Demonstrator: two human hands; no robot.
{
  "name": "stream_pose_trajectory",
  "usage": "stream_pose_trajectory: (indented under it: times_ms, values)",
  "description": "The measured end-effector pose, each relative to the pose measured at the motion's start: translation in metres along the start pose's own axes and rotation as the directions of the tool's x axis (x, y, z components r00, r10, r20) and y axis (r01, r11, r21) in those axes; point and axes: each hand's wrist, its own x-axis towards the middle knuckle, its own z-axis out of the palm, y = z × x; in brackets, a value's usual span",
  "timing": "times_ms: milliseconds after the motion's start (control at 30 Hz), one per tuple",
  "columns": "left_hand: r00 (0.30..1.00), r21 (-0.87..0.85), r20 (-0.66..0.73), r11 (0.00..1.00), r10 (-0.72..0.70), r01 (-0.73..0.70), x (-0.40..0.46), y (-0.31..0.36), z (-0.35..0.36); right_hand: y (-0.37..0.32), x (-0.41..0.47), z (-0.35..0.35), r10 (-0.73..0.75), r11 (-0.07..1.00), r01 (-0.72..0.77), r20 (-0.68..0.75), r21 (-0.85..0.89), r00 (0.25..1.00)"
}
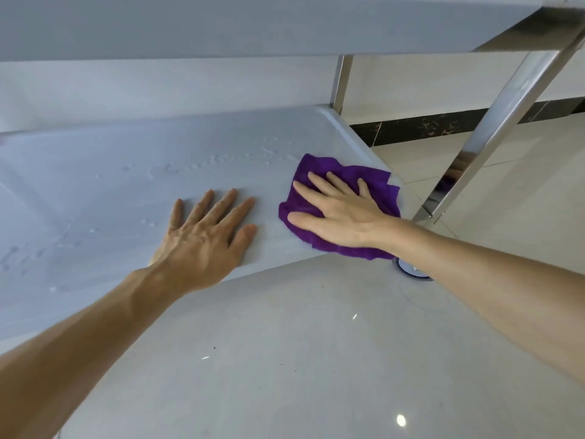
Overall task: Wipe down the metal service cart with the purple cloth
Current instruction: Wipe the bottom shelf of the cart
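The metal service cart's lower shelf (133, 172) fills the left and middle of the view, with water droplets scattered over it. A crumpled purple cloth (376, 185) lies at the shelf's near right corner. My right hand (338, 207) presses flat on the cloth with fingers straight and spread. My left hand (205, 229) rests flat on the bare shelf to the left of the cloth, fingers straight, holding nothing. The cart's upper shelf (221, 23) spans the top of the view.
A shiny metal post (500, 122) slants up at the right corner, and a second post (340, 83) stands at the far corner. A caster wheel (411, 270) shows below my right wrist. Pale floor tiles (316, 359) lie below, with a dark skirting (443, 125) beyond.
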Motion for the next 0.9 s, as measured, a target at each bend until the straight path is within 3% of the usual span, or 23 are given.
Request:
stream_pose_trajectory:
  times_ms: [167, 300, 367, 433, 533, 667, 767, 833, 900]
  values:
    - [1.0, 0.003, 0.012, 1.0, 0.022, -0.022, -0.031, 0.002, -0.005, -0.012, -0.044, 0.012, -0.06, 0.997, 0.06, -0.02, -0.04, 0.998]
    - [0.99, 0.026, -0.095, 0.994, 0.108, -0.106, -0.039, 0.0, -0.023, -0.004, -0.069, 0.013, -0.095, 0.995, 0.095, 0.002, -0.011, 0.995]
    - [0.988, 0.044, -0.125, 0.995, 0.089, -0.084, -0.034, -0.009, -0.03, 0.005, -0.077, 0.01, -0.112, 0.994, 0.112, 0.013, 0.017, 0.994]
    - [0.998, 0.06, -0.055, 0.998, 0.025, -0.022, -0.032, -0.02, -0.025, 0.017, -0.079, 0.006, -0.108, 0.994, 0.107, 0.022, 0.035, 0.994]
    - [0.999, 0.033, 0.047, 0.999, -0.018, 0.017, -0.036, -0.025, -0.009, 0.042, -0.066, 0.001, -0.037, 0.997, 0.037, -0.003, 0.064, 0.999]
    - [0.999, 0.016, 0.032, 1.0, -0.016, 0.015, -0.033, -0.02, -0.006, 0.07, -0.012, -0.016, 0.184, 0.981, -0.18, -0.07, 0.066, 0.98]
    - [1.0, 0.007, 0.02, 1.0, -0.017, 0.017, -0.03, -0.019, -0.004, 0.04, 0.033, -0.018, 0.308, 0.951, -0.306, -0.074, 0.037, 0.948]
    - [1.0, 0.002, 0.003, 1.0, -0.018, 0.018, -0.027, -0.019, -0.003, -0.003, 0.046, -0.011, 0.204, 0.979, -0.204, -0.053, 0.017, 0.977]
    - [1.0, -0.004, -0.016, 1.0, -0.019, 0.019, -0.027, -0.021, -0.004, -0.041, 0.037, 0.001, 0.004, 1.0, -0.004, -0.029, 0.003, 1.0]
